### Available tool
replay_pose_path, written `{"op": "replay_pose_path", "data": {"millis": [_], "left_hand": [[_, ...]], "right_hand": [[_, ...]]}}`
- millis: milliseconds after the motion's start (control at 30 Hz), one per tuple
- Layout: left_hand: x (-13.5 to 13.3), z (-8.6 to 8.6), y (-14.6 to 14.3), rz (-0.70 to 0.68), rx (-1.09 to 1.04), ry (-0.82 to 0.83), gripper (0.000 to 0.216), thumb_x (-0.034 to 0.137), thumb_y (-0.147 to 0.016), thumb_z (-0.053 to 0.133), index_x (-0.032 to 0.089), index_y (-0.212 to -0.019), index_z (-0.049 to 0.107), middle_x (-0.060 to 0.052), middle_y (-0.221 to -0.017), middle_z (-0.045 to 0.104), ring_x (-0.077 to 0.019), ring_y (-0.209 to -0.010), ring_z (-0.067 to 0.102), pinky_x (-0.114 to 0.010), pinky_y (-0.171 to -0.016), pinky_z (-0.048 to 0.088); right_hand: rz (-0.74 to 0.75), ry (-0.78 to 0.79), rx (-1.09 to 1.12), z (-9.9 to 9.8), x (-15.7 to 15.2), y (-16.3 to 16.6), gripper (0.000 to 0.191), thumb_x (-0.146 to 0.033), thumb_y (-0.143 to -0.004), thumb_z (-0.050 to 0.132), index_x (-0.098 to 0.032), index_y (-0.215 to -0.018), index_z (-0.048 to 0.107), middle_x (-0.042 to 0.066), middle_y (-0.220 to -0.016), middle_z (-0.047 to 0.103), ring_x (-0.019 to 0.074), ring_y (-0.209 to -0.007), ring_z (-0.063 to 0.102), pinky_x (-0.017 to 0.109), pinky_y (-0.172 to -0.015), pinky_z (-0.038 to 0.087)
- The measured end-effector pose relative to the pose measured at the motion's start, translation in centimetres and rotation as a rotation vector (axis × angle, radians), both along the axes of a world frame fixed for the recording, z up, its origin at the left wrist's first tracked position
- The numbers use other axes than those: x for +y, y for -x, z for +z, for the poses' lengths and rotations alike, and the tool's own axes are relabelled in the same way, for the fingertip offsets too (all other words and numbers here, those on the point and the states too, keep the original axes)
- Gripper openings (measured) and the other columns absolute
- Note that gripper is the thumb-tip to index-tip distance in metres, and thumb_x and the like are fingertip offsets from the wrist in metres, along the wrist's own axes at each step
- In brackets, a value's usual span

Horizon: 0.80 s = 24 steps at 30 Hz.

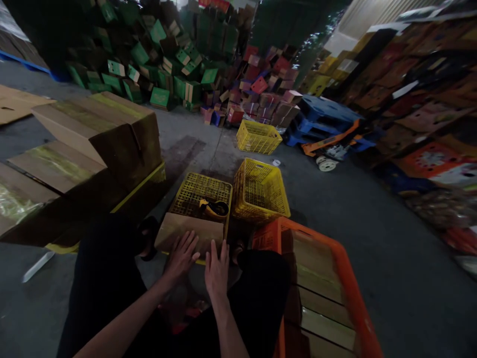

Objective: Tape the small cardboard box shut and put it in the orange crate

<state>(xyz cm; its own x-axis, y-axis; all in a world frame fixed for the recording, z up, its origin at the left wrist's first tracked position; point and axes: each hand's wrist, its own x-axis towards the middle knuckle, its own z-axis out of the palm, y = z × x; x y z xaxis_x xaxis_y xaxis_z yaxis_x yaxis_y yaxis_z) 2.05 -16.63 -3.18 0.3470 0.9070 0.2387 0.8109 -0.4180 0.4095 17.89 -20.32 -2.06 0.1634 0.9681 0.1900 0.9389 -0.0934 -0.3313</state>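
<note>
A small brown cardboard box (194, 227) lies on an upturned yellow plastic crate (190, 188) between my knees. My left hand (182, 256) rests on the box's near side with its fingers spread. Against the near right part of the same box, my right hand (217, 266) lies with fingers stretched out and a little apart. Neither hand grips anything. Just beyond the box, a yellow and black tape dispenser (214, 208) sits on the crate's grid.
Larger taped cartons (126, 134) stand at my left. By my right knee is an orange crate (346, 263) holding several flat boxes. Ahead are an empty yellow crate (266, 191), another yellow crate (260, 139), a pallet jack (331, 149), blue pallets (324, 112) and piled green boxes (160, 97).
</note>
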Motion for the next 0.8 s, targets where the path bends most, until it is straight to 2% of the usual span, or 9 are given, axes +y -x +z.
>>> {"op": "replay_pose_path", "data": {"millis": [300,433,567,733,800], "left_hand": [[0.0,-0.5,0.0,0.01,0.027,-0.003,0.051,0.032,-0.099,0.049,0.025,-0.15,0.045,-0.009,-0.159,0.037,-0.0278,-0.148,0.032,-0.05,-0.119,0.022],[-0.1,-0.5,0.1,0.005,0.021,-0.01,0.05,0.029,-0.1,0.046,0.026,-0.15,0.045,-0.009,-0.158,0.038,-0.0272,-0.148,0.033,-0.049,-0.118,0.025],[-0.3,-0.6,0.3,-0.009,0.027,-0.004,0.051,0.03,-0.101,0.043,0.025,-0.151,0.043,-0.009,-0.159,0.037,-0.0265,-0.148,0.032,-0.049,-0.117,0.027],[-0.4,-0.8,0.3,0.001,0.013,-0.004,0.051,0.029,-0.101,0.043,0.026,-0.152,0.042,-0.008,-0.159,0.037,-0.0253,-0.148,0.032,-0.047,-0.118,0.026],[-0.3,-0.9,0.3,0.006,0.005,-0.007,0.05,0.028,-0.101,0.043,0.026,-0.151,0.043,-0.008,-0.158,0.039,-0.0249,-0.148,0.033,-0.047,-0.118,0.025]], "right_hand": [[0.014,0.083,-0.007,0.9,0.9,1.4,0.045,-0.036,-0.104,0.037,-0.03,-0.147,0.049,0.014,-0.164,0.021,0.0383,-0.151,0.016,0.062,-0.11,0.034],[0.029,0.07,-0.023,1.2,1.4,2.0,0.044,-0.032,-0.103,0.041,-0.036,-0.146,0.049,0.01,-0.165,0.022,0.0367,-0.151,0.019,0.062,-0.111,0.033],[0.074,0.049,-0.03,1.2,0.8,1.7,0.045,-0.03,-0.102,0.042,-0.039,-0.146,0.047,0.007,-0.165,0.024,0.0338,-0.151,0.02,0.057,-0.113,0.033],[0.029,0.073,-0.027,0.4,-1.3,0.6,0.052,-0.04,-0.105,0.03,-0.026,-0.155,0.034,0.009,-0.162,0.032,0.0282,-0.149,0.029,0.054,-0.114,0.033],[0.01,0.05,-0.003,0.1,-1.4,0.1,0.054,-0.04,-0.106,0.025,-0.019,-0.154,0.037,0.012,-0.16,0.035,0.0272,-0.147,0.033,0.05,-0.113,0.036]]}}
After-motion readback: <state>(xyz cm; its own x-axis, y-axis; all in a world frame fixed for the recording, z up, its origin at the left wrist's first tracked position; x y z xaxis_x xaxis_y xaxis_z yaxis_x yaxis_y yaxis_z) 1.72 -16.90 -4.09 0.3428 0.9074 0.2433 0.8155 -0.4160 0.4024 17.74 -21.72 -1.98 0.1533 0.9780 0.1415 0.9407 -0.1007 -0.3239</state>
